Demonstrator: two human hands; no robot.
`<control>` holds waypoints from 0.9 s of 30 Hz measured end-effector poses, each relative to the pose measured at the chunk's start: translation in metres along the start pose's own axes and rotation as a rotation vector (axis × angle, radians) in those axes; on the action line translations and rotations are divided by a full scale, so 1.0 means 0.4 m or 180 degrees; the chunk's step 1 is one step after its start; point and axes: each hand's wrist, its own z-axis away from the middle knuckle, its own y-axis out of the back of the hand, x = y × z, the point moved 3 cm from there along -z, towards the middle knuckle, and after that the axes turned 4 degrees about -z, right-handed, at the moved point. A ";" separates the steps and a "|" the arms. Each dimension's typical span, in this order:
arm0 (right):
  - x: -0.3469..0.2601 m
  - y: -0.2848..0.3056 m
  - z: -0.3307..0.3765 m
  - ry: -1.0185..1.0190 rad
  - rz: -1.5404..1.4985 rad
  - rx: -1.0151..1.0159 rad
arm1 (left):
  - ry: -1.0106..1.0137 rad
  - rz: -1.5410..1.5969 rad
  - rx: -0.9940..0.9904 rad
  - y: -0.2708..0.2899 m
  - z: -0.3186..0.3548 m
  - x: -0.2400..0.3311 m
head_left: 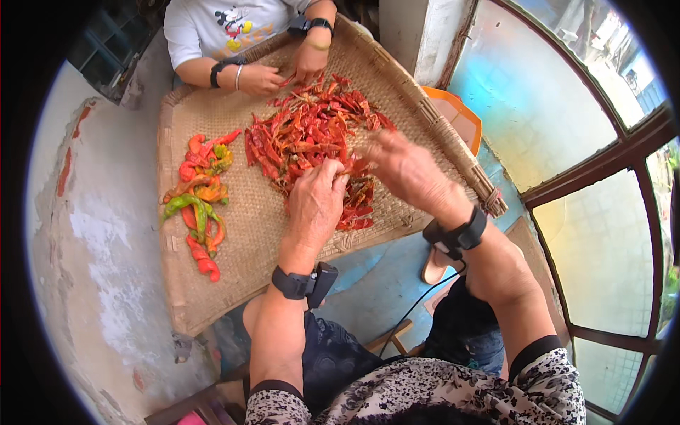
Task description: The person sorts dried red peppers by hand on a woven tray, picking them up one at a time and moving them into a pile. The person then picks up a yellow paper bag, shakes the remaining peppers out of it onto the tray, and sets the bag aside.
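Note:
A heap of dried red chilies (304,134) lies on a woven bamboo tray (248,262) in front of me. At the near side of the heap my left hand (319,202) is closed, thumb and fingers pinched on a dried chili that mostly hides behind them. My right hand (411,173) hovers over the right part of the heap, smeared by motion, so its grip is unclear. On the tray's left side rests a separate pile of fresher red, orange and green peppers (202,191).
Across the tray a person works at the heap's far edge with both hands (283,74). An orange-rimmed container (460,117) stands beyond the tray's right edge. A wall (106,234) is on the left, framed windows (602,234) on the right. A cable (418,304) hangs from my right wrist.

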 end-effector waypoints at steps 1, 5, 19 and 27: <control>-0.002 -0.009 0.011 -0.0079 -0.0057 -0.0489 | 0.0150 0.0148 -0.0115 -0.013 0.005 -0.002; 0.008 0.007 0.019 -0.0351 -0.0237 -0.0204 | -0.0154 -0.0267 0.0481 -0.003 -0.001 0.010; 0.108 0.033 0.043 -0.0602 0.0001 0.0226 | 0.0608 -0.1029 -0.0436 0.105 0.045 -0.101; 0.000 -0.076 0.026 -0.0259 -0.0048 -0.0759 | 0.1181 -0.0815 -0.0998 0.114 0.077 -0.153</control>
